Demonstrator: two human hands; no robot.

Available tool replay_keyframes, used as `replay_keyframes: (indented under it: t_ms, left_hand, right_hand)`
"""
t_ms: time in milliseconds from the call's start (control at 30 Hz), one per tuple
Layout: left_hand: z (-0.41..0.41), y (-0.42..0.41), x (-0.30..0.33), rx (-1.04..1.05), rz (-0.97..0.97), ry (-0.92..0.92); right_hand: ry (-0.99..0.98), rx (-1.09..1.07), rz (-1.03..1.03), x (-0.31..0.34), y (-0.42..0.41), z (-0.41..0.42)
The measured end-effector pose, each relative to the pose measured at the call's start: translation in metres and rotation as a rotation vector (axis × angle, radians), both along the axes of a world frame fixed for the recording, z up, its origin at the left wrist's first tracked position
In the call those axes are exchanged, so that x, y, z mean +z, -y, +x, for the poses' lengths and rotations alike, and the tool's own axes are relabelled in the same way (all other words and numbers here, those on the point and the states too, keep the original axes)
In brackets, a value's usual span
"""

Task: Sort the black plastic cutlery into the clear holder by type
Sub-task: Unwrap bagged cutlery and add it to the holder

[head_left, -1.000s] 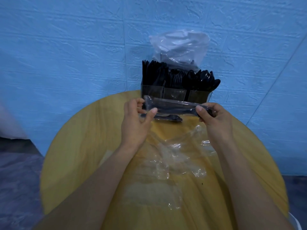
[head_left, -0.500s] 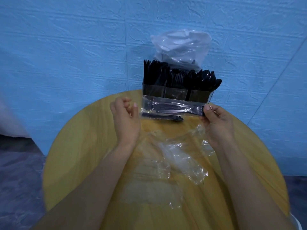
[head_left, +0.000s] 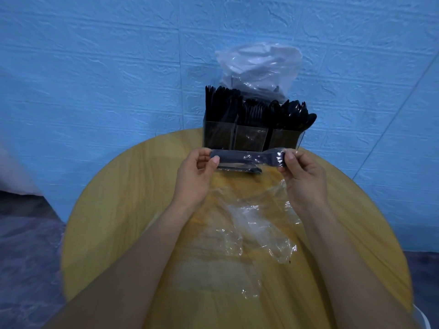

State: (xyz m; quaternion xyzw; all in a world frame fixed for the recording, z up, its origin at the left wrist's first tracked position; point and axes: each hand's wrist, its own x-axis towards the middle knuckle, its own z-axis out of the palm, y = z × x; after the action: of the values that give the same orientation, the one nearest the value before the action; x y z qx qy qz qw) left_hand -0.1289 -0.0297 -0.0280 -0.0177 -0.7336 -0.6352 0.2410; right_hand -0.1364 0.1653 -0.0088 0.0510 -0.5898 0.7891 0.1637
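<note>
Head view: left hand (head_left: 193, 178) and right hand (head_left: 303, 179) each pinch one end of a wrapped cutlery packet (head_left: 249, 157), held level just before the clear holder (head_left: 251, 138); empty wrappers (head_left: 256, 224) on round table (head_left: 123, 210).

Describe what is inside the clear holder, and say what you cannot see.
The holder has three compartments of upright black cutlery: knives left, forks middle, spoons right. The dark walls hide the handles.
</note>
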Motion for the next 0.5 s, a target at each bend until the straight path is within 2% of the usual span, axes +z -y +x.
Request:
replay_keyframes:
  t_ms: [167, 300, 500]
  left_hand:
    - [-0.0027, 0.0036, -0.0020, -0.017, 0.079, 0.027]
    - [-0.0010, 0.0006, -0.0009, -0.049, 0.103, 0.014]
    - [0.0020, 0.0040, 0.0049, -0.068, 0.182, -0.029]
  right_hand:
    - [-0.002, -0.175, 0.265, -0.0006, 0.0004, 0.0024]
    - [-0.023, -0.275, 0.308, -0.0016, -0.0003, 0.0020]
    - [-0.067, -0.288, 0.388, -0.0025, 0.0041, 0.0027]
